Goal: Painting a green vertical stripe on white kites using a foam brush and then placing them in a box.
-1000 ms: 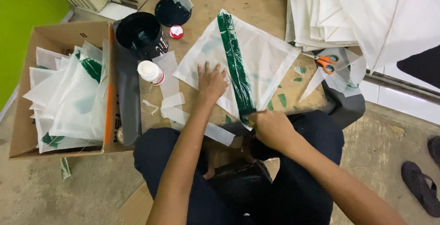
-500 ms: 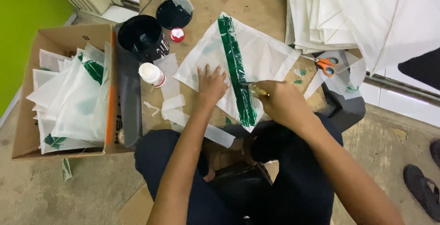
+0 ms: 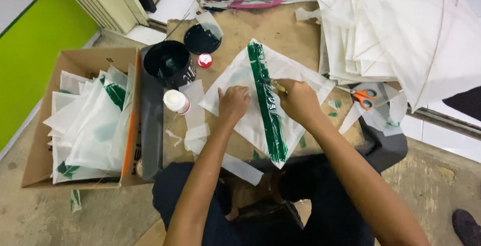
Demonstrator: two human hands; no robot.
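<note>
A white square paper kite (image 3: 235, 80) lies on a brown board in front of me, with a wet green stripe (image 3: 267, 110) running down its middle. My left hand (image 3: 233, 103) presses flat on the paper left of the stripe. My right hand (image 3: 298, 99) grips a small brush (image 3: 274, 85) whose tip touches the upper part of the stripe. A black paint pot (image 3: 169, 63) with dark green paint stands at the board's left, its black lid (image 3: 202, 39) behind it.
A cardboard box (image 3: 45, 140) holding several painted kites sits at the left. A white bottle (image 3: 176, 101) and a red cap (image 3: 204, 60) lie near the pot. A stack of blank white kites (image 3: 401, 25) fills the right, with orange-handled scissors (image 3: 365, 96) beside it.
My right hand has moved with the brush from the stripe's lower end up toward its upper part. My left hand has stayed pressed on the paper.
</note>
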